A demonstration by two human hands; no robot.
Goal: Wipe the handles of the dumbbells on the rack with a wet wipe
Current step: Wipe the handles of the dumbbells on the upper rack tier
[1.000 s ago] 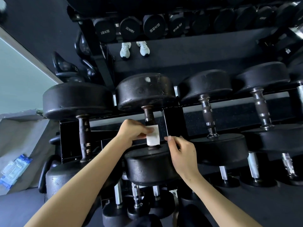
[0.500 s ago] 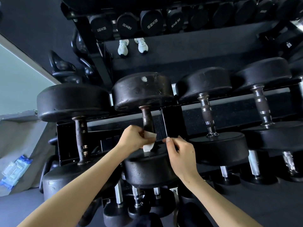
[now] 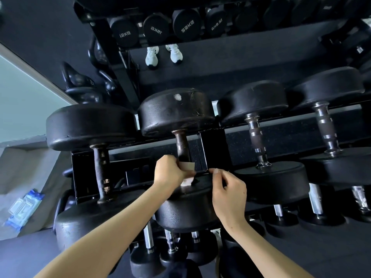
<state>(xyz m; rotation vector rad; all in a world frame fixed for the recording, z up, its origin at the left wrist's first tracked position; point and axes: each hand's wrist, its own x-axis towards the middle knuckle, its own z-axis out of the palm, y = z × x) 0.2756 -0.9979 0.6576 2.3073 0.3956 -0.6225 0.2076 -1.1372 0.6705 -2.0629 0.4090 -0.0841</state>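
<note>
Four large black rubber-headed dumbbells [image 3: 90,125] lie side by side on one tier of a black metal rack [image 3: 213,149], their handles running away from the camera. The left hand [image 3: 170,173] grips the second dumbbell from the left [image 3: 176,111] at the near end of its rusty brown handle [image 3: 181,145]. Its fingers are curled tight round the bar, with a white wet wipe [image 3: 187,166] wrapped between palm and metal. One edge of the wipe shows above the knuckles, and a corner pokes out below the hand, against the dumbbell's near head.

The right hand [image 3: 228,195] hovers just to the right, above that same near head. Its fingers [image 3: 215,171] are loosely bent, and the thumb and forefinger tips sit close to the edge of the rack's rail. It holds nothing and is clear of the wipe.

The leftmost dumbbell has a dark knurled bar with rust patches [image 3: 101,171], while the two on the right have banded chrome-and-dark handles [image 3: 256,137]. Smaller chrome-handled dumbbells [image 3: 148,237] sit on the tier below. A row of small black dumbbells with white weight markings [image 3: 186,25] fills the top of the view. Black kettlebells [image 3: 80,83] stand at the upper left, a pair of white trainers [image 3: 152,56] shows beyond the rack, and a blue pack of wipes [image 3: 24,207] lies on grey flooring at the far left.
</note>
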